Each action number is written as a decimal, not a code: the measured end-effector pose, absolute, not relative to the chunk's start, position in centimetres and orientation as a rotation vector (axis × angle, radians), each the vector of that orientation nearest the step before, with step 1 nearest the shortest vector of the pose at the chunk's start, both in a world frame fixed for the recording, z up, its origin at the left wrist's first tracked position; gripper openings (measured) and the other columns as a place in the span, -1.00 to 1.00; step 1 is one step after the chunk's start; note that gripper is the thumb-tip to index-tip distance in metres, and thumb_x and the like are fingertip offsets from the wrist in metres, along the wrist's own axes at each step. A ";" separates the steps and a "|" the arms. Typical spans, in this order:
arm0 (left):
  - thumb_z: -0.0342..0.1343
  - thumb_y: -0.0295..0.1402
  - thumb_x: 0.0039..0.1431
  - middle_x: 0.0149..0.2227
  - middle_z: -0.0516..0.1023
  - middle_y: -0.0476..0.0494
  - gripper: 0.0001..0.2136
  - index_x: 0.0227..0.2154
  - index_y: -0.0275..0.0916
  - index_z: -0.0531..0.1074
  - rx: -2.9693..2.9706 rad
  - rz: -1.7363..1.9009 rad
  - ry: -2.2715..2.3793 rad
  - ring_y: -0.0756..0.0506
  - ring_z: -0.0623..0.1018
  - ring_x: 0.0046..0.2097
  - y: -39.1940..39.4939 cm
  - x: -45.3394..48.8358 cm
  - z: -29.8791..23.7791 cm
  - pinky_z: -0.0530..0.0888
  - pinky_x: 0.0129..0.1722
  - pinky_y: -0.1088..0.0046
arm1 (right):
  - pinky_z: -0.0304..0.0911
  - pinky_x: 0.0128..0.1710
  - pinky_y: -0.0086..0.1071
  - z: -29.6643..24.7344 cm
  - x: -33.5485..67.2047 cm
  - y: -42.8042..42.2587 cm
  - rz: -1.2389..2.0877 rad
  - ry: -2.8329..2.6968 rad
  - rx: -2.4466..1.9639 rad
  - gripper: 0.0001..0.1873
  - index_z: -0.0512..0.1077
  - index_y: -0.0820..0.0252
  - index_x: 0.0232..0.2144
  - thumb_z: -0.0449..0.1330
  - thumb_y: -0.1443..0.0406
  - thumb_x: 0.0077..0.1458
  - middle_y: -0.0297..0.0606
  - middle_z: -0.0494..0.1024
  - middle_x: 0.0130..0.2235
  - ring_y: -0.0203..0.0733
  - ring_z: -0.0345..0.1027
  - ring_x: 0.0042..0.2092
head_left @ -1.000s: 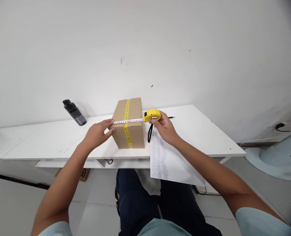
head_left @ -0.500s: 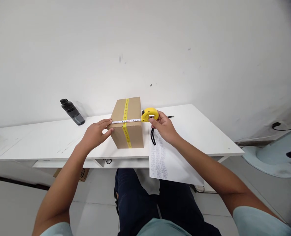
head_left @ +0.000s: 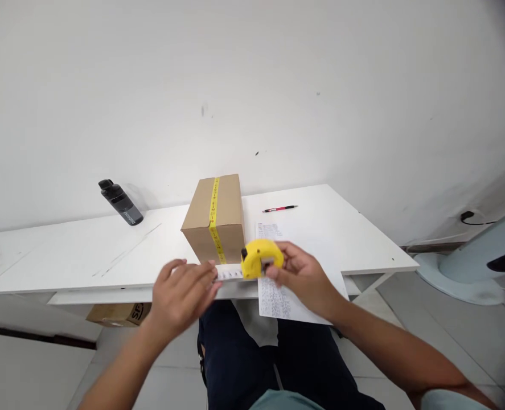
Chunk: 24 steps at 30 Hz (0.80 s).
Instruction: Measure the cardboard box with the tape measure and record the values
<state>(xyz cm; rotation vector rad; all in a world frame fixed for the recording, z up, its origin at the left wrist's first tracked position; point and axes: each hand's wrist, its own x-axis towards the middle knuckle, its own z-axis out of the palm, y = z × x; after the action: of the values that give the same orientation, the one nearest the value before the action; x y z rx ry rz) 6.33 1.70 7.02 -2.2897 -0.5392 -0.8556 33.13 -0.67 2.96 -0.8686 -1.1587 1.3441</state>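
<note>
A brown cardboard box (head_left: 215, 219) with a yellow strip of tape down its middle stands on the white table (head_left: 85, 256). My right hand (head_left: 303, 276) grips a yellow tape measure (head_left: 258, 259) in front of the box, near the table's front edge. My left hand (head_left: 181, 296) pinches the end of the short white blade (head_left: 229, 273) that runs out of the case. Both hands are below and in front of the box, off its top. The hands are slightly smeared by motion.
A dark water bottle (head_left: 119, 202) lies at the back left of the table. A red and black pen (head_left: 280, 209) lies behind a printed sheet of paper (head_left: 278, 285) that hangs over the front edge. A cardboard box (head_left: 118, 313) sits under the table. My legs are below.
Both hands came off the top of the box, down and toward me. The tape blade drew in and is much shorter. The pen, hidden before by my right hand, now shows.
</note>
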 end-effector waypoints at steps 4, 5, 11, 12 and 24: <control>0.34 -0.36 0.22 -0.20 0.74 -0.08 -0.82 -0.13 -0.20 0.58 -2.284 -0.999 -0.408 -0.07 0.66 -0.18 -0.6 8.9 3.7 0.48 0.03 0.29 | 0.17 -0.51 -0.50 0.5 32.7 -4.0 1.528 -1.034 -0.861 -0.47 0.52 0.13 -0.19 0.57 0.03 -0.14 -0.38 0.54 -0.39 -0.40 0.25 -0.46; 0.33 -0.28 0.24 -0.20 0.74 -0.10 -0.78 -0.09 -0.20 0.57 -2.316 -1.018 -0.408 -0.07 0.65 -0.17 -0.5 9.4 2.8 0.48 0.05 0.29 | 0.14 -0.53 -0.51 -0.1 32.9 -4.2 1.532 -0.977 -0.876 -0.46 0.53 0.13 -0.21 0.57 0.00 -0.15 -0.40 0.51 -0.42 -0.42 0.21 -0.50; 0.13 0.11 0.30 0.03 0.67 -0.32 -0.38 0.22 -0.26 0.40 -2.368 -0.944 -0.432 -0.22 0.57 0.14 2.2 12.0 0.1 0.34 0.32 0.14 | 0.08 -0.54 -0.51 -3.1 35.2 -5.7 1.458 -0.526 -0.950 -0.36 0.55 0.17 -0.28 0.63 -0.05 -0.33 -0.36 0.54 -0.39 -0.49 0.11 -0.53; 0.12 0.09 0.32 0.08 0.64 -0.34 -0.37 0.27 -0.26 0.35 -2.351 -0.934 -0.479 -0.24 0.54 0.20 2.9 12.6 0.3 0.29 0.36 0.11 | 0.10 -0.53 -0.50 -3.9 35.3 -6.3 1.481 -0.433 -0.950 -0.35 0.54 0.17 -0.31 0.64 -0.05 -0.36 -0.36 0.55 -0.38 -0.49 0.10 -0.53; 0.13 -0.21 0.32 0.34 0.39 -0.49 -0.47 0.26 -0.41 0.36 -2.253 -0.695 -1.736 -0.43 0.38 0.37 9.5 18.7 6.0 0.35 0.30 -0.06 | 0.13 -0.44 -0.47 -9.7 34.5 -12.6 1.647 -0.347 -0.847 -0.44 0.53 0.13 -0.37 0.48 -0.19 -0.11 -0.52 0.22 -0.65 -0.46 -0.09 -0.57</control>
<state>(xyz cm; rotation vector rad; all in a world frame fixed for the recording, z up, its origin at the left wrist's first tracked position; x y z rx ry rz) 18.75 9.55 5.99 -2.2529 -1.7358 -0.6946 34.54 -12.59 -9.72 -0.8470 -0.3474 1.6472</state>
